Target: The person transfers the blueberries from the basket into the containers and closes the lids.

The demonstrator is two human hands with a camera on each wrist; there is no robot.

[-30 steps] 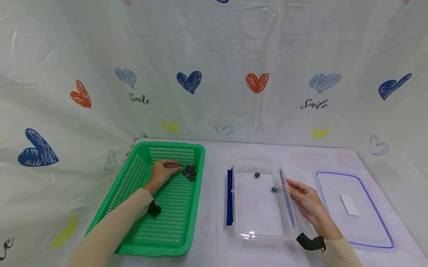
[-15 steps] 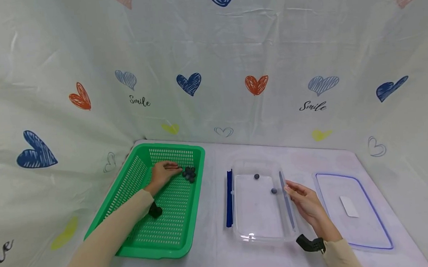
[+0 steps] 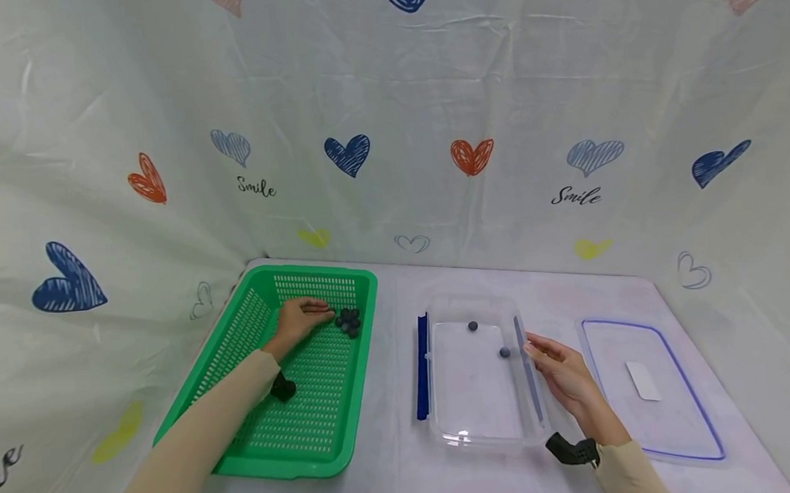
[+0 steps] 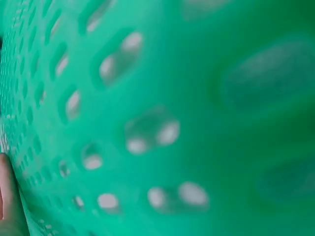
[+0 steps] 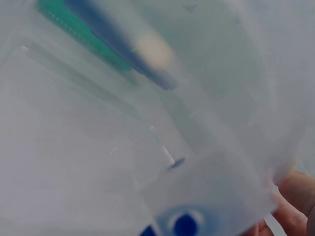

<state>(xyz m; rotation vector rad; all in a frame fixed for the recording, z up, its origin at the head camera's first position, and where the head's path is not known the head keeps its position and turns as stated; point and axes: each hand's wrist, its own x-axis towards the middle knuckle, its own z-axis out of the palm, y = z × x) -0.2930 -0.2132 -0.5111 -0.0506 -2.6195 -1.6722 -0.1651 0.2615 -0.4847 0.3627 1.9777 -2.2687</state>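
In the head view my left hand (image 3: 300, 318) reaches into a green plastic basket (image 3: 361, 434), its fairly straight fingertips right beside a small cluster of blueberries (image 3: 349, 322). The left wrist view shows mostly the basket's slotted wall (image 4: 162, 59), with part of a finger at the left edge. My right hand (image 3: 564, 368) grips the right side of a clear plastic container (image 3: 472, 442), thumb and fingers at its rim. Inside the container lie two loose blueberries, one farther back (image 3: 473, 326) and one (image 3: 504, 352) nearer the hand. The right wrist view looks through the cloudy container wall.
A blue side clip (image 3: 422, 368) stands out along the container's left side. To the right, a clear lid (image 3: 683, 380) with a blue seal and a white label (image 3: 643, 381) lies on the pale table (image 3: 407, 484). A heart-printed curtain (image 3: 399, 75) hangs behind and at both sides.
Both hands, the basket, the container and the blueberries keep their places. Only the head view shifts slightly.
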